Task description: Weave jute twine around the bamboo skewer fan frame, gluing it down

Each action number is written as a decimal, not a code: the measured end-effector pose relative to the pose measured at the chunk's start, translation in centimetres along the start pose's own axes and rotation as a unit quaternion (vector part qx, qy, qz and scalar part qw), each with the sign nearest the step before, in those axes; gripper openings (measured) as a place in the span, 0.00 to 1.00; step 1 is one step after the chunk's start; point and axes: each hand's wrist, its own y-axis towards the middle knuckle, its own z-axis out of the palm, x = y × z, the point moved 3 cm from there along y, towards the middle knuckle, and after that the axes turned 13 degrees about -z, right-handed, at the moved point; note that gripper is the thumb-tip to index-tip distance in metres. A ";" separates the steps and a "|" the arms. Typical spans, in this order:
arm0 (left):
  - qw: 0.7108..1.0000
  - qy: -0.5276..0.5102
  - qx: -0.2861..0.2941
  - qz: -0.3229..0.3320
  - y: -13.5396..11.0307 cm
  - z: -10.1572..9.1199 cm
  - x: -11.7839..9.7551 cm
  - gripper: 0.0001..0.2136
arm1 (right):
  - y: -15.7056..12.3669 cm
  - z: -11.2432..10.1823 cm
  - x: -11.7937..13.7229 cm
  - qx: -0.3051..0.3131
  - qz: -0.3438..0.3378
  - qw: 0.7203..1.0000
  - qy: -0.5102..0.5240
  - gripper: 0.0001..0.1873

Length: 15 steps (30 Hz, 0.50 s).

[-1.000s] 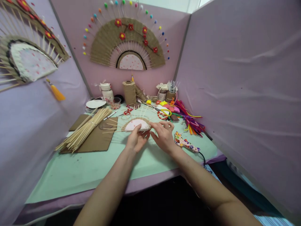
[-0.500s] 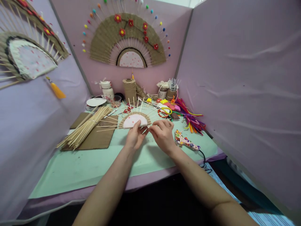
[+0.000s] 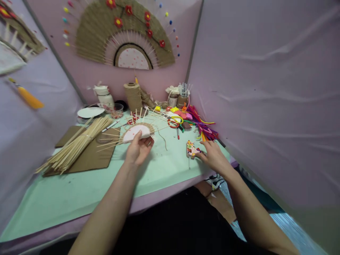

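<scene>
My left hand (image 3: 138,148) holds a small half-round fan piece (image 3: 136,133) above the table, thumb on its front and fingers beneath. White fabric with pink spots covers its centre, a band of woven twine runs round the arc, and thin bamboo sticks fan outward. My right hand (image 3: 213,156) is at a flower-patterned hot glue gun (image 3: 191,148) on the right of the table, thumb and fingers around its handle, which they partly hide. A thin length of twine (image 3: 162,139) lies between the two hands.
A bundle of bamboo sticks (image 3: 79,143) lies on brown cardboard (image 3: 102,156) at left. Behind stand a twine spool (image 3: 132,96), a white bottle (image 3: 104,96) and jars. Colourful pipe cleaners (image 3: 204,125) lie back right. A large finished fan (image 3: 98,33) hangs on the wall.
My right hand has left the fan piece and moved right to the glue gun. My left hand still holds the fan piece. The view has turned right and down.
</scene>
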 end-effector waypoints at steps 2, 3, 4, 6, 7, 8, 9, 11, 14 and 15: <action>1.000 -0.006 -0.001 0.010 0.0 0.1 -0.3 0.06 | -0.9 0.6 -1.9 0.081 0.047 0.996 -0.006 0.29; 1.000 -0.008 -0.003 0.014 0.0 0.1 -0.4 0.06 | -1.0 0.9 -2.3 0.103 0.059 0.993 -0.003 0.31; 1.000 -0.010 -0.006 0.017 0.1 0.1 -0.5 0.06 | -1.0 1.2 -2.4 0.115 0.064 0.991 0.003 0.32; 1.000 -0.015 -0.013 0.021 0.1 0.1 -0.7 0.05 | -0.5 1.6 -2.0 0.125 0.062 0.990 0.022 0.30; 1.000 -0.017 -0.017 0.020 0.1 0.0 -0.7 0.05 | -0.2 1.8 -1.7 0.131 0.059 0.989 0.032 0.28; 0.999 -0.019 -0.019 0.019 0.1 0.0 -0.7 0.05 | 0.1 1.8 -1.5 0.140 0.056 0.988 0.042 0.26; 0.999 -0.022 -0.020 0.018 0.1 0.0 -0.8 0.05 | 0.2 1.8 -1.3 0.150 0.056 0.986 0.053 0.25; 0.999 -0.026 -0.017 0.016 0.0 -0.1 -0.9 0.05 | 0.2 1.4 -1.1 0.153 0.061 0.983 0.079 0.23; 0.999 -0.036 -0.010 0.015 0.0 -0.2 -1.1 0.06 | -0.1 -0.2 -0.3 0.091 0.055 0.979 0.176 0.21; 0.999 -0.040 -0.008 0.015 0.0 -0.3 -1.2 0.07 | -0.2 -0.8 0.4 0.064 0.049 0.969 0.232 0.20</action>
